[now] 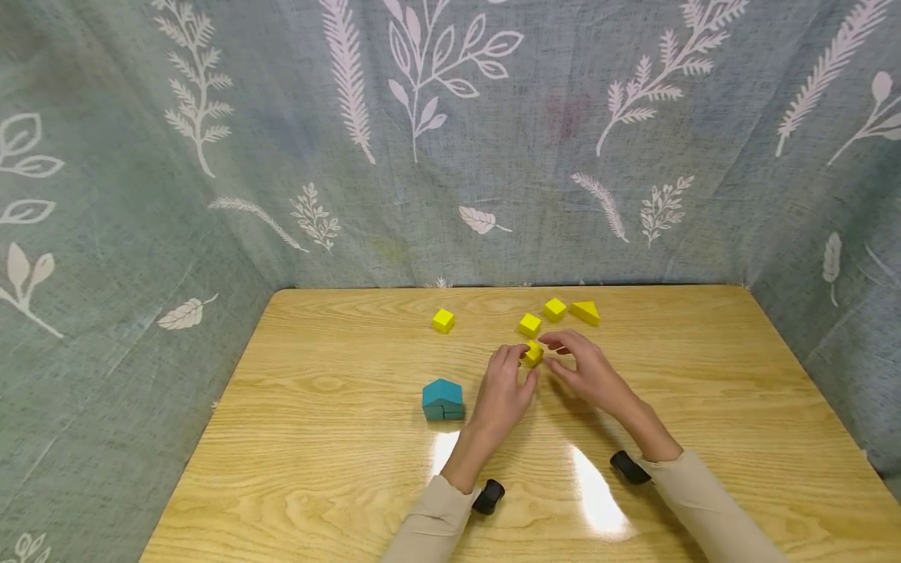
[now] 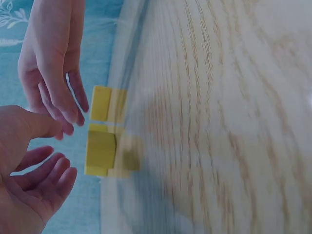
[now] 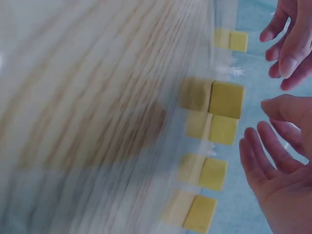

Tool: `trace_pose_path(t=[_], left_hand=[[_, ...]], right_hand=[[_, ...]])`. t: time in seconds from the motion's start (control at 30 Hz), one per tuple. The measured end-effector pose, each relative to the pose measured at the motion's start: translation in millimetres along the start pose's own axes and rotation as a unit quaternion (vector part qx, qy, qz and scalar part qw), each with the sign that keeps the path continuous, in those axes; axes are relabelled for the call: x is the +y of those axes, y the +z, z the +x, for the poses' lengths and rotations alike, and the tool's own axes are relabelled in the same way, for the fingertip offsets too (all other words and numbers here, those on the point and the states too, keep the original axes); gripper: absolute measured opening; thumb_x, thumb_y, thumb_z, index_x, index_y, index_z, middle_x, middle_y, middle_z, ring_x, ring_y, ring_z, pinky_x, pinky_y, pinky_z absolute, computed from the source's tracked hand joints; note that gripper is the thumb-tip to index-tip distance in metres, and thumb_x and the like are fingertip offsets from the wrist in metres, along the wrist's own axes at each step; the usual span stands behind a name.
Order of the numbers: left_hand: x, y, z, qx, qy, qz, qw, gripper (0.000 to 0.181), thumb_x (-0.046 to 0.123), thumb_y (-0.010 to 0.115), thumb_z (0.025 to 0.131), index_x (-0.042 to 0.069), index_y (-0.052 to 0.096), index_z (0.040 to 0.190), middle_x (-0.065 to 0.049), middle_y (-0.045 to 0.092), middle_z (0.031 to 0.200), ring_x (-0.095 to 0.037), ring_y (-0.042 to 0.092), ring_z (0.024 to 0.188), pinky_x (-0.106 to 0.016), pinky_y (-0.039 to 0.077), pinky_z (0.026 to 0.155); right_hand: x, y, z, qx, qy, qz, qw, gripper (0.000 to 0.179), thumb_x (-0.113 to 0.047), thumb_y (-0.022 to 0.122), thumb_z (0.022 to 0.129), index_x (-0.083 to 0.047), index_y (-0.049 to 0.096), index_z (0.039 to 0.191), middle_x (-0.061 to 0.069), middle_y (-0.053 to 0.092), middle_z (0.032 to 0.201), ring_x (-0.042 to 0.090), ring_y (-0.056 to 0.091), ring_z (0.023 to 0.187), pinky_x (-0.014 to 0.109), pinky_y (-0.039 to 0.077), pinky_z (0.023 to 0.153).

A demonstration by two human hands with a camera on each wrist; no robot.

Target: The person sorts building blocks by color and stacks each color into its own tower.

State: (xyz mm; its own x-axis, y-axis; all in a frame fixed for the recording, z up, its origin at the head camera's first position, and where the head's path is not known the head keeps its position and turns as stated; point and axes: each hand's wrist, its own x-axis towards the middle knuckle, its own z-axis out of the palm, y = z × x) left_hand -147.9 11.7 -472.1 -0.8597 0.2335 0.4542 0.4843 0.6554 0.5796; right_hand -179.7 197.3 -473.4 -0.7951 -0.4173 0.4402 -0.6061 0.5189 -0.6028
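A yellow block (image 1: 533,354) stands on the table between both hands; in the wrist views it is the large yellow block (image 2: 101,149) nearest the fingers. My left hand (image 1: 501,391) is at its left, its fingers spread loosely with thumb apart. On its right is my right hand (image 1: 580,367), thumb and fingers parted. A gap shows between the right hand's fingers and the block (image 3: 226,100). Neither hand appears to hold anything. Just beyond lies another yellow block (image 1: 530,325).
Farther back are a yellow cube (image 1: 554,310) and a yellow triangular block (image 1: 586,313). A lone yellow cube (image 1: 443,320) sits to the left. Teal blocks (image 1: 442,400) form a house shape left of the left hand. Patterned curtain (image 1: 479,250) borders the wooden table (image 1: 317,438).
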Motion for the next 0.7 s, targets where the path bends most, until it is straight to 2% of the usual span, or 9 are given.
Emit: trace_pose_path(t=[0.2, 0.37, 0.53, 0.7], left_hand=[[-1.4, 8.7, 4.1, 0.004, -0.033, 0.014, 0.9994, 0.035, 0.007, 0.078, 0.091, -0.006, 0.065, 0.122, -0.015, 0.065, 0.109, -0.026, 0.064, 0.101, -0.031, 0.057, 0.087], [-1.2, 13.8, 7.3, 0.002, -0.062, 0.009, 0.9981, 0.038, 0.006, 0.078, 0.091, -0.007, 0.063, 0.124, -0.016, 0.062, 0.109, -0.026, 0.063, 0.096, -0.031, 0.057, 0.081], [-3.6, 19.0, 9.9, -0.016, -0.099, -0.005, 0.9949, 0.039, 0.008, 0.076, 0.093, -0.006, 0.062, 0.127, -0.017, 0.061, 0.112, -0.025, 0.061, 0.096, -0.031, 0.056, 0.080], [-7.1, 23.0, 11.9, -0.019, -0.106, -0.032, 0.9937, 0.036, 0.004, 0.075, 0.094, -0.008, 0.062, 0.125, -0.017, 0.060, 0.109, -0.025, 0.061, 0.093, -0.030, 0.055, 0.079]], right_hand=[[8, 8, 8.5, -0.019, 0.008, 0.007, 0.9998, 0.038, 0.018, 0.068, 0.089, 0.010, 0.063, 0.125, 0.024, 0.065, 0.119, 0.041, 0.066, 0.104, 0.054, 0.059, 0.086], [11, 10, 14.0, -0.043, 0.022, 0.003, 0.9988, 0.041, 0.019, 0.067, 0.088, 0.010, 0.062, 0.127, 0.025, 0.064, 0.122, 0.041, 0.064, 0.109, 0.051, 0.059, 0.087], [13, 10, 14.8, -0.069, 0.018, 0.014, 0.9973, 0.043, 0.019, 0.067, 0.088, 0.012, 0.060, 0.130, 0.027, 0.063, 0.122, 0.040, 0.066, 0.104, 0.050, 0.060, 0.086], [14, 10, 12.9, -0.081, 0.019, 0.036, 0.9959, 0.040, 0.020, 0.065, 0.089, 0.013, 0.059, 0.128, 0.030, 0.062, 0.124, 0.043, 0.068, 0.101, 0.049, 0.060, 0.084]])
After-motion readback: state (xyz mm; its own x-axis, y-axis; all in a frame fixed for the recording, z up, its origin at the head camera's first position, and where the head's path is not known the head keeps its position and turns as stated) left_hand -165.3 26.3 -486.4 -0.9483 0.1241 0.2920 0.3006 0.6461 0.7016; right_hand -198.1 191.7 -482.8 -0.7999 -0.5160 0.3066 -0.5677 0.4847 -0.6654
